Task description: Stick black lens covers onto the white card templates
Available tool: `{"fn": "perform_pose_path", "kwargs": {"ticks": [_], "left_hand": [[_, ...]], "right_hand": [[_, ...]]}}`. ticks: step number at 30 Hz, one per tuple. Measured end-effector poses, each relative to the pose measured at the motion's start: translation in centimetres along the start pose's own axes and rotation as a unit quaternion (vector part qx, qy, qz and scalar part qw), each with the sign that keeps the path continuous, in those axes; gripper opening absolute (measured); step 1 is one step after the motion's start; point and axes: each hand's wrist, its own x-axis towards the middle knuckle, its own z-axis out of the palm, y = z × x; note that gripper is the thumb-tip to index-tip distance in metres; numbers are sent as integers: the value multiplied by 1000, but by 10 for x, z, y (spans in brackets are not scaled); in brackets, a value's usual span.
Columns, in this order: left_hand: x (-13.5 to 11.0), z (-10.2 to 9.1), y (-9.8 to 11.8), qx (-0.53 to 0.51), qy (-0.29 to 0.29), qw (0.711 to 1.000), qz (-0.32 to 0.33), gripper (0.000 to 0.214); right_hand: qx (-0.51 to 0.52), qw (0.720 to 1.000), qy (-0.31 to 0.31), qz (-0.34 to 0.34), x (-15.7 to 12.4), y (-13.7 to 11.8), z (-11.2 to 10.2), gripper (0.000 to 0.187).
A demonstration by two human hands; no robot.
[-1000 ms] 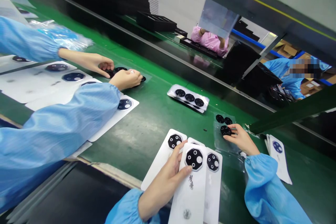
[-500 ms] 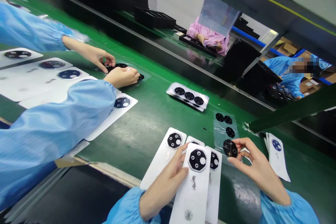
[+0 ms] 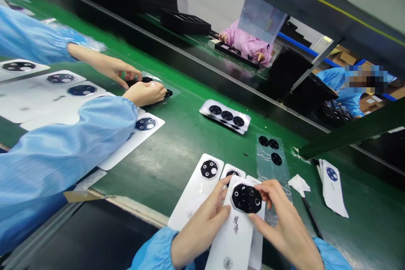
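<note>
A worker's left hand [image 3: 202,224] grips a white panel [image 3: 229,236] as the right hand [image 3: 284,223] holds a black disc [image 3: 253,200] over its dark octagonal patch [image 3: 237,201].

Beyond the held panel, a packet [image 3: 225,116] showing three discs lies on a green bench [image 3: 164,152]. Three loose discs sit on a clear sheet [image 3: 265,166] past the panel's upper right; well left of it, a co-worker's blue sleeve [image 3: 76,135] crosses other white panels [image 3: 34,97].
</note>
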Motion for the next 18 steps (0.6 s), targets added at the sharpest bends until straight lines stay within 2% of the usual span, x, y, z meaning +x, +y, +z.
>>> {"fn": "perform_pose_path", "kwargs": {"ticks": [18], "left_hand": [[3, -2, 2, -51, 6, 999, -6, 57]], "right_hand": [[-13, 1000, 8, -7, 4, 2, -5, 30]]}}
